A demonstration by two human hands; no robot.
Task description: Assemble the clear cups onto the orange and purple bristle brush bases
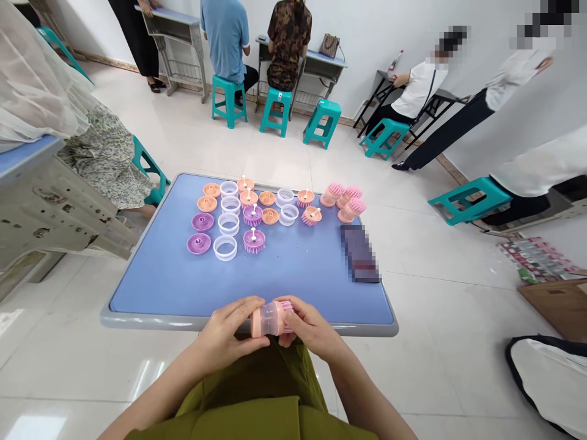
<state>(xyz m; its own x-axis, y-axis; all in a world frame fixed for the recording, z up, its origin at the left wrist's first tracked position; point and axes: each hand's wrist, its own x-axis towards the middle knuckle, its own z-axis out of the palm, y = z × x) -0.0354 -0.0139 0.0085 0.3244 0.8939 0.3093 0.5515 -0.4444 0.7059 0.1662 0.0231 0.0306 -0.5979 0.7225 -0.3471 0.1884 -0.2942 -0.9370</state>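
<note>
Olive shirt (238,415) right at the bottom of the view, then the left hand (227,333) and right hand (312,327) wrapped around a stubby brush (270,321): glossy clear cylinder, peach cap, soft pink bristles. Fingers (247,308) curled snugly around it, right at the bench (160,275) edge. Ahead of the fingers sit smooth clear rings (225,239), flat peach discs (206,203) and spiky purple brush heads (253,215). Chunky pink brushes (351,208) lie farther off to the right.

Left hand (229,333) and right hand (312,327) gripping a peach plastic brush (270,321) with clear band and pink bristles, at the near edge of a blue-topped table (183,287), round clear plastic rings (224,247), purple bristled brush heads (254,240), flat peach plastic discs (207,203) in rows beyond
</note>
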